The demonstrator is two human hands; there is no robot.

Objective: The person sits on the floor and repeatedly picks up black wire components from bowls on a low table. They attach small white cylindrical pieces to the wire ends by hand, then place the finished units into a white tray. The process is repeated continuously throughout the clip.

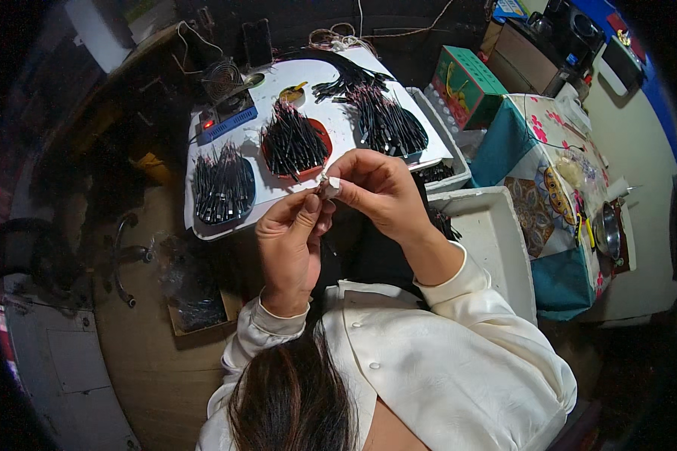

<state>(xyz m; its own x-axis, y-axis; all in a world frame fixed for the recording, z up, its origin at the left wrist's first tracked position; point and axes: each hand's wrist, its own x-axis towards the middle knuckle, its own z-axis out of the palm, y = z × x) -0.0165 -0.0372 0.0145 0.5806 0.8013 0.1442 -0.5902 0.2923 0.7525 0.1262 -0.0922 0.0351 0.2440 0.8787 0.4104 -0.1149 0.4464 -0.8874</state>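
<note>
White small piece (329, 184) is pinched between your left hand (289, 237) and right hand (380, 188), just above the bench's (331, 75) near edge, beside the red tray (297, 146).

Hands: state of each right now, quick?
Left hand: closed, fingertips pinching a small white piece.
Right hand: closed on the same white piece from the other side.

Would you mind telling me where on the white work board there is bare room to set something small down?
Bare strips lie on the white board between the red tray and the right pile of black wires, and near the small fan. The front edge is crowded by both hands.
</note>
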